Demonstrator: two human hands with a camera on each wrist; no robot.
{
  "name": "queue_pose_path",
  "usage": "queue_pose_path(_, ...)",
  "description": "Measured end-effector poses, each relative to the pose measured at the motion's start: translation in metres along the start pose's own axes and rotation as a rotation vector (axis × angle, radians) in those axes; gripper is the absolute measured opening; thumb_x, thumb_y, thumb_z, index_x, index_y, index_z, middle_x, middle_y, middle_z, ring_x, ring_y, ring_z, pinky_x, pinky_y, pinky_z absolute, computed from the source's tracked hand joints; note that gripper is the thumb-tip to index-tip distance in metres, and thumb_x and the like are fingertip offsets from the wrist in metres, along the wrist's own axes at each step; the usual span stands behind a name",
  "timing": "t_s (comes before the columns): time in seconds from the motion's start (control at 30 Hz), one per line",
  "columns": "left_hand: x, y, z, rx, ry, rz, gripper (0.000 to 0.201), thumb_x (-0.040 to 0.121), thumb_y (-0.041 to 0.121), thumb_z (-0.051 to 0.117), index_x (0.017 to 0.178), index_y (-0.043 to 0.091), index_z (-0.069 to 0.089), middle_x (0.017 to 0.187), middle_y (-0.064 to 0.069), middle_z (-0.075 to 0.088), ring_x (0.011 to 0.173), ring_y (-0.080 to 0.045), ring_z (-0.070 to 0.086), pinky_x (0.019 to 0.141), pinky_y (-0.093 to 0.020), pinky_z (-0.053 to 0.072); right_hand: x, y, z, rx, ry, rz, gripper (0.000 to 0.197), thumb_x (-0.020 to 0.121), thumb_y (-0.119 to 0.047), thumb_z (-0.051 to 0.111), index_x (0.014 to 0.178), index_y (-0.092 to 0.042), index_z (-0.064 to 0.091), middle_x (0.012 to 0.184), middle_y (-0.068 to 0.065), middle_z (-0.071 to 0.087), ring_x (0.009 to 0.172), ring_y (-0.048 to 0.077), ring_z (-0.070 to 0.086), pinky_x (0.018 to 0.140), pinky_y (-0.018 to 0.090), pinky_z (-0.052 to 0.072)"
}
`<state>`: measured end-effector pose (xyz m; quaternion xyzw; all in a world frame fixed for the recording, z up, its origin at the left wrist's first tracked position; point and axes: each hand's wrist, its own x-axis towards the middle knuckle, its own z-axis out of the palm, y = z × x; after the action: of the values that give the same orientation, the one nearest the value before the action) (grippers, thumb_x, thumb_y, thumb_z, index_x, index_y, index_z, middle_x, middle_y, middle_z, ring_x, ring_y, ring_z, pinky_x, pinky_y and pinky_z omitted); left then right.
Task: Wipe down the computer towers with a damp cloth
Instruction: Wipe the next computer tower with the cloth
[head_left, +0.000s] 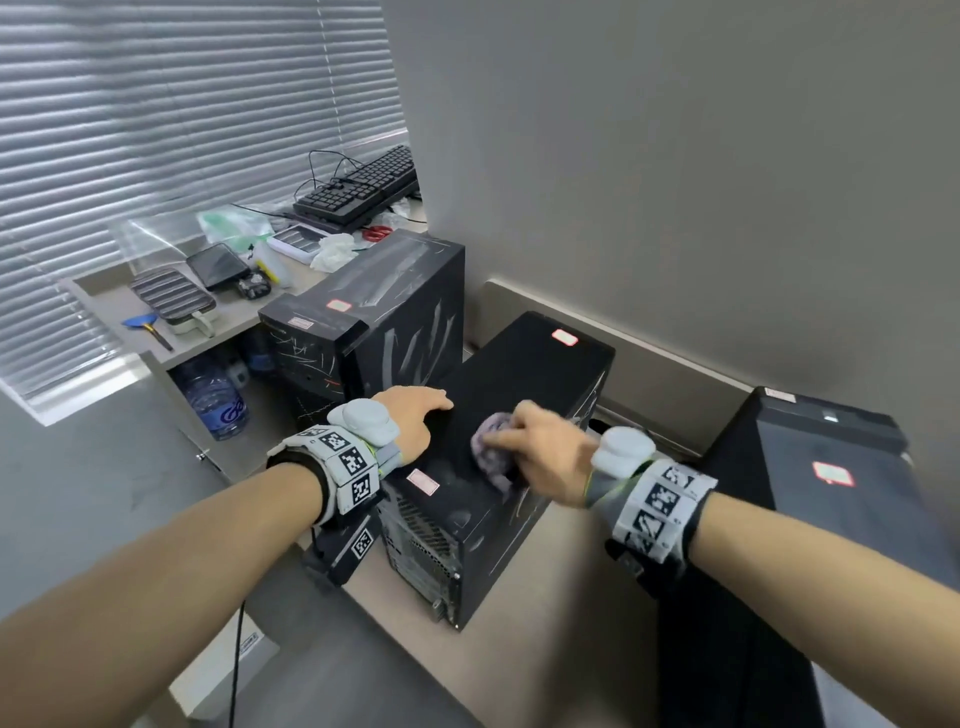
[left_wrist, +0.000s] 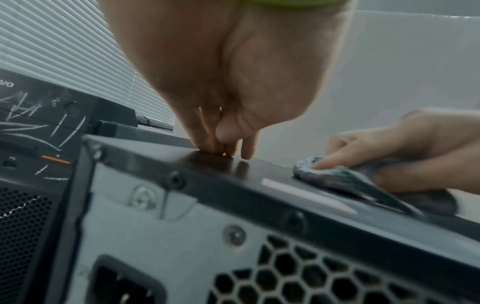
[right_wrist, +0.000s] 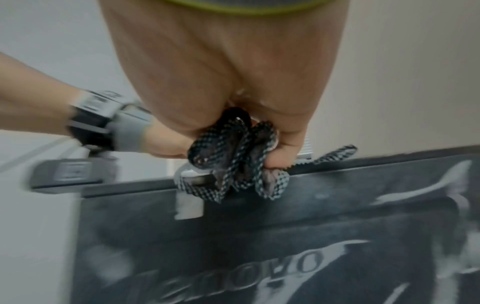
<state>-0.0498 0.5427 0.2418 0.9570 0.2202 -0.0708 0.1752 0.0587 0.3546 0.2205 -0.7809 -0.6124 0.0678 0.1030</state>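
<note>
A black computer tower (head_left: 524, 364) stands on the floor between two others. My left hand (head_left: 415, 410) rests on its top near the left edge, straight fingertips (left_wrist: 228, 148) pressing the panel (left_wrist: 259, 179). My right hand (head_left: 540, 447) grips a bunched purple-grey checked cloth (head_left: 491, 447) and holds it against the top, close to the near right edge. In the right wrist view the cloth (right_wrist: 233, 164) hangs bunched from my curled fingers (right_wrist: 280, 152) over the tower's smeared side (right_wrist: 259, 246). That view is blurred.
A taller scratched tower (head_left: 395, 296) stands just left, and a third tower (head_left: 831, 467) is at the right. Behind is a grey wall. A low desk holds a keyboard (head_left: 358, 187) and clutter, with a water bottle (head_left: 215, 400) beneath.
</note>
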Motion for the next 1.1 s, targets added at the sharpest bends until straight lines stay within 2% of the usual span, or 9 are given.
queue_pose_path(0.1, -0.006, -0.011, 0.002, 0.026, -0.012, 0.056, 0.06, 0.086, -0.005, 0.043, 0.137, 0.027, 0.051, 0.149, 0.006, 0.04, 0.135, -0.018, 0.041, 0.109, -0.03, 0.034, 0.004, 0.001, -0.011, -0.039, 0.027, 0.315, 0.048, 0.09, -0.015, 0.051, 0.134, -0.034, 0.051, 0.111, 0.006, 0.039, 0.103, 0.031, 0.055, 0.088, 0.031, 0.045)
queue_pose_path(0.13, -0.008, -0.015, 0.002, 0.057, -0.004, 0.077, 0.059, 0.086, -0.004, 0.045, 0.137, 0.024, 0.051, 0.149, 0.006, 0.039, 0.136, -0.017, 0.038, 0.11, -0.029, 0.032, 0.002, -0.012, -0.012, -0.028, 0.007, 0.324, 0.049, 0.088, -0.018, 0.053, 0.135, -0.033, 0.05, 0.113, 0.007, 0.039, 0.103, 0.032, 0.055, 0.089, 0.032, 0.047)
queue_pose_path(0.3, -0.02, -0.041, 0.013, 0.065, 0.09, 0.192, 0.062, 0.085, -0.005, 0.046, 0.142, 0.019, 0.046, 0.152, 0.003, 0.035, 0.142, -0.015, 0.025, 0.113, -0.022, 0.022, -0.021, -0.076, 0.024, -0.01, -0.032, 0.047, 0.05, 0.089, -0.019, 0.055, 0.138, -0.025, 0.048, 0.113, 0.012, 0.044, 0.095, 0.031, 0.053, 0.08, 0.039, 0.05)
queue_pose_path(0.4, -0.029, -0.052, 0.019, 0.072, 0.056, 0.202, 0.068, 0.083, -0.005, 0.045, 0.147, 0.019, 0.038, 0.156, 0.006, 0.027, 0.143, -0.014, 0.019, 0.114, -0.026, 0.022, -0.016, -0.061, 0.023, 0.024, -0.031, 0.12, 0.043, 0.09, -0.018, 0.053, 0.131, -0.03, 0.053, 0.11, 0.008, 0.043, 0.095, 0.029, 0.055, 0.083, 0.037, 0.051)
queue_pose_path(0.57, -0.032, -0.044, 0.008, 0.252, -0.086, 0.197, 0.079, 0.08, 0.0, 0.057, 0.15, 0.018, 0.026, 0.16, 0.007, 0.015, 0.145, -0.019, 0.015, 0.112, -0.039, 0.03, 0.013, -0.056, -0.006, -0.078, -0.08, 0.456, 0.049, 0.09, -0.014, 0.052, 0.135, -0.031, 0.047, 0.116, 0.008, 0.04, 0.102, 0.032, 0.055, 0.083, 0.032, 0.046)
queue_pose_path(0.7, -0.035, -0.048, 0.009, 0.254, -0.038, 0.218, 0.078, 0.081, 0.0, 0.055, 0.151, 0.021, 0.026, 0.16, 0.008, 0.016, 0.145, -0.016, 0.014, 0.112, -0.037, 0.029, 0.021, -0.104, 0.007, -0.105, -0.123, 0.275, 0.054, 0.086, -0.012, 0.054, 0.136, -0.029, 0.045, 0.118, 0.006, 0.039, 0.107, 0.028, 0.051, 0.09, 0.04, 0.049)
queue_pose_path(0.8, -0.034, -0.054, 0.015, 0.246, -0.017, 0.239, 0.079, 0.08, -0.001, 0.054, 0.151, 0.022, 0.025, 0.16, 0.009, 0.016, 0.144, -0.017, 0.016, 0.111, -0.035, 0.031, -0.003, -0.109, 0.014, -0.108, -0.142, 0.197, 0.057, 0.087, -0.016, 0.056, 0.14, -0.034, 0.041, 0.116, 0.004, 0.037, 0.107, 0.025, 0.046, 0.09, 0.037, 0.047)
queue_pose_path(1.0, -0.02, -0.062, 0.016, 0.153, -0.069, 0.283, 0.081, 0.078, -0.002, 0.058, 0.151, 0.018, 0.027, 0.16, 0.004, 0.016, 0.145, -0.019, 0.016, 0.116, -0.033, 0.023, 0.009, -0.087, -0.01, -0.093, -0.133, 0.489, 0.052, 0.089, -0.014, 0.051, 0.136, -0.036, 0.047, 0.118, 0.006, 0.04, 0.106, 0.03, 0.054, 0.087, 0.034, 0.046)
queue_pose_path(1.1, -0.017, -0.071, 0.016, 0.093, -0.041, 0.319, 0.076, 0.08, -0.005, 0.052, 0.15, 0.019, 0.029, 0.159, 0.003, 0.022, 0.145, -0.019, 0.017, 0.117, -0.033, 0.018, 0.031, -0.117, -0.003, -0.092, -0.127, 0.369, 0.051, 0.087, -0.016, 0.053, 0.133, -0.037, 0.048, 0.121, 0.004, 0.04, 0.111, 0.028, 0.05, 0.089, 0.036, 0.046)
